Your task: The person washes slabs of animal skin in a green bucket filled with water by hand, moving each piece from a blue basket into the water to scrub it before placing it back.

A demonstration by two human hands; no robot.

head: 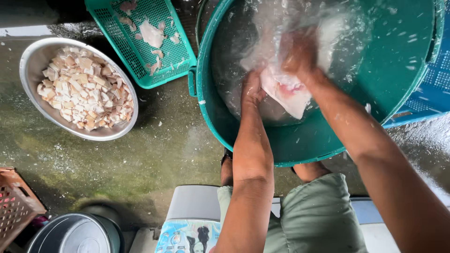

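Observation:
Both my hands reach into a large green tub (300, 145) holding water. My left hand (252, 89) grips the lower edge of a pale, pinkish-white slab of raw meat or skin (287, 91). The slab's upper part is clasped by my right hand (297, 51), which is blurred. Water splashes around the slab, and the fingers of both hands are partly hidden by it and by the meat.
A metal bowl (33, 61) heaped with cut pale pieces (86, 89) sits at the left on the wet concrete floor (159, 154). A green plastic basket (164, 65) with a few scraps lies beside the tub. A blue crate (433, 89) stands right, a reddish crate (14, 206) and round metal lid (77, 234) lower left.

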